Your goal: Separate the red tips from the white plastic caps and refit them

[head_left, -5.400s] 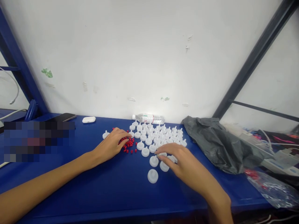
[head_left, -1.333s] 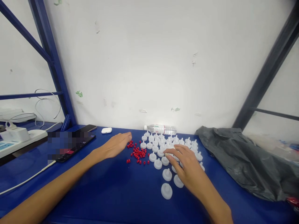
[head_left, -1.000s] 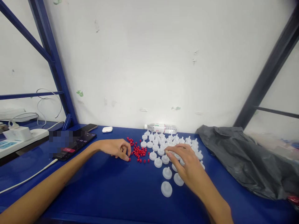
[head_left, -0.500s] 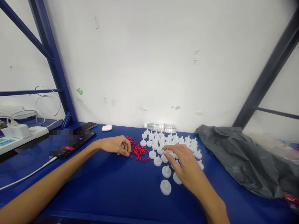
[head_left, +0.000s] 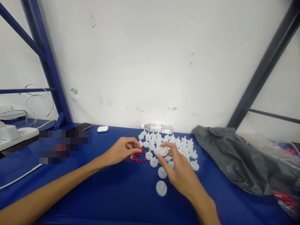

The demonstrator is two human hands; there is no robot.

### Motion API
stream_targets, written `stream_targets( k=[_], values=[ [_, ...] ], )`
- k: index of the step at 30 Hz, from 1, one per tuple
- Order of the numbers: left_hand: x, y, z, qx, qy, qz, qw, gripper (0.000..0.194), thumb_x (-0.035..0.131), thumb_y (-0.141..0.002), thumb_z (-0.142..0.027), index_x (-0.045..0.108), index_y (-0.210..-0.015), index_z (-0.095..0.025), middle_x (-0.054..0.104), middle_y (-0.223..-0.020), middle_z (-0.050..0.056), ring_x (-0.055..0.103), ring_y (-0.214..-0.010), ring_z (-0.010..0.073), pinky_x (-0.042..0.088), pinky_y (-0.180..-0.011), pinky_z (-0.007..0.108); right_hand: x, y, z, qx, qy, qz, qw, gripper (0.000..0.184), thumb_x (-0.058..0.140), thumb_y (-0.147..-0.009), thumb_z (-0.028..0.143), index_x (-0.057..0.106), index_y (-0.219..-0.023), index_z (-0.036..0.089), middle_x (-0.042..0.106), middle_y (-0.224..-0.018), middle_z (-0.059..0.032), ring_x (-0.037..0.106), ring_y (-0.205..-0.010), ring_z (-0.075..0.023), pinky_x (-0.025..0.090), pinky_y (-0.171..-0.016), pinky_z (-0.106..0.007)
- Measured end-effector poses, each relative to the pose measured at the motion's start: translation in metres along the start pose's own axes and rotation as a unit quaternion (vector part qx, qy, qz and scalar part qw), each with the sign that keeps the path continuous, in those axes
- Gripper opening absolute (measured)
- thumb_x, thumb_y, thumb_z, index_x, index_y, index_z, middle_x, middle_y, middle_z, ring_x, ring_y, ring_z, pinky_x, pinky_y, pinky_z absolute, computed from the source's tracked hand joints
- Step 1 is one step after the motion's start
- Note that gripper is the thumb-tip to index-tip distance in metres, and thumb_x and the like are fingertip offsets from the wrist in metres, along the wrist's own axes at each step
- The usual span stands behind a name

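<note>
Left grip (head_left: pixel 120 152) curls, thumb extended; right grip (head_left: pixel 177 167) pinches, both forearms (head_left: pixel 70 181) angled inward

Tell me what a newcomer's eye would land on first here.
Probably the crowd of stemmed white discs in the middle of the blue table, in front of a clear bottle lying on its side. Bright red pieces stand out just left of them, under the left hand, while the right hand holds a single disc between thumb and finger. A crumpled dark grey bag spreads across the table's right side.
</note>
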State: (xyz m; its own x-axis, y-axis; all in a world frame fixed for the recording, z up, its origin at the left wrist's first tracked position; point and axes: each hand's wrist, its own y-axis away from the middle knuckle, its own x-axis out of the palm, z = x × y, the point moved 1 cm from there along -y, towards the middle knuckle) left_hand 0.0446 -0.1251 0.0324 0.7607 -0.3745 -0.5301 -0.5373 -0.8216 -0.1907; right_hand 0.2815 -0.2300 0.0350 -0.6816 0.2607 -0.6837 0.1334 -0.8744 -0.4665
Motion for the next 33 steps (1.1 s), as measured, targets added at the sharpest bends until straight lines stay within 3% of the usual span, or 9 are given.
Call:
stream_targets(
  k=[3, 7, 12, 16, 24, 28, 33],
  values=[
    [0.011, 0.005, -0.004, 0.035, -0.032, -0.022, 0.999, 0.03, 0.069, -0.087, -0.047, 0.071, -0.092, -0.017, 0.07, -0.068, 0.001, 0.067, -0.06, 0.0155, 0.05, -0.055, 0.024, 0.0, 0.0, 0.002, 0.003, -0.018, 0.019, 1.0, 0.029, 0.05, -0.101, 0.044, 0.047, -0.125, 0.027, 0.07, -0.081, 0.0004, 0.07, -0.077, -0.0247, 0.05, -0.068, -0.033],
    [0.022, 0.011, -0.009, 0.096, -0.058, -0.04, 0.993, 0.025, 0.068, -0.09, -0.042, 0.073, -0.094, -0.017, 0.074, -0.08, 0.003, 0.067, -0.06, 0.0132, 0.052, -0.058, 0.023, 0.0, -0.001, 0.003, 0.012, -0.008, 0.01, 1.0, 0.03, 0.049, -0.101, 0.05, 0.051, -0.117, 0.025, 0.063, -0.068, 0.0036, 0.067, -0.069, -0.023, 0.047, -0.063, -0.031],
    [0.03, 0.017, -0.013, 0.165, -0.079, -0.047, 0.982, 0.025, 0.065, -0.094, -0.039, 0.075, -0.108, -0.021, 0.074, -0.085, 0.004, 0.065, -0.057, 0.0107, 0.051, -0.058, 0.023, -0.002, 0.0, 0.007, -0.002, 0.004, -0.011, 1.0, 0.026, 0.055, -0.099, 0.045, 0.055, -0.118, 0.028, 0.063, -0.079, 0.0028, 0.064, -0.073, -0.0192, 0.047, -0.07, -0.031],
    [0.032, 0.02, -0.015, 0.186, -0.081, -0.041, 0.978, 0.027, 0.061, -0.096, -0.039, 0.076, -0.107, -0.02, 0.073, -0.089, 0.006, 0.066, -0.059, 0.0115, 0.052, -0.059, 0.023, -0.002, 0.001, 0.01, -0.014, -0.018, 0.014, 1.0, 0.024, 0.057, -0.097, 0.038, 0.053, -0.12, 0.029, 0.065, -0.087, 0.0022, 0.064, -0.079, -0.019, 0.047, -0.076, -0.032],
    [0.033, 0.022, -0.017, 0.214, -0.082, -0.057, 0.972, 0.024, 0.062, -0.096, -0.036, 0.076, -0.102, -0.017, 0.072, -0.084, 0.005, 0.065, -0.057, 0.0097, 0.051, -0.056, 0.02, 0.001, 0.003, 0.012, 0.0, -0.02, 0.04, 0.999, 0.023, 0.062, -0.096, 0.041, 0.054, -0.115, 0.03, 0.065, -0.085, 0.0033, 0.065, -0.08, -0.0194, 0.047, -0.075, -0.032],
    [0.033, 0.023, -0.018, 0.197, -0.031, -0.067, 0.978, 0.021, 0.068, -0.092, -0.033, 0.078, -0.099, -0.015, 0.073, -0.077, 0.004, 0.066, -0.053, 0.01, 0.052, -0.056, 0.02, 0.003, 0.002, 0.01, -0.014, -0.026, 0.034, 0.999, 0.023, 0.062, -0.096, 0.041, 0.057, -0.115, 0.03, 0.068, -0.095, 0.002, 0.066, -0.087, -0.0191, 0.05, -0.078, -0.032],
    [0.033, 0.021, -0.019, 0.073, 0.116, -0.03, 0.99, 0.022, 0.074, -0.087, -0.035, 0.08, -0.094, -0.015, 0.076, -0.074, 0.005, 0.069, -0.052, 0.0125, 0.049, -0.052, 0.02, 0.004, -0.001, 0.002, -0.051, 0.008, -0.013, 0.999, 0.026, 0.065, -0.096, 0.035, 0.061, -0.122, 0.034, 0.07, -0.102, 0.0005, 0.066, -0.097, -0.0223, 0.05, -0.089, -0.038]
  ],
)
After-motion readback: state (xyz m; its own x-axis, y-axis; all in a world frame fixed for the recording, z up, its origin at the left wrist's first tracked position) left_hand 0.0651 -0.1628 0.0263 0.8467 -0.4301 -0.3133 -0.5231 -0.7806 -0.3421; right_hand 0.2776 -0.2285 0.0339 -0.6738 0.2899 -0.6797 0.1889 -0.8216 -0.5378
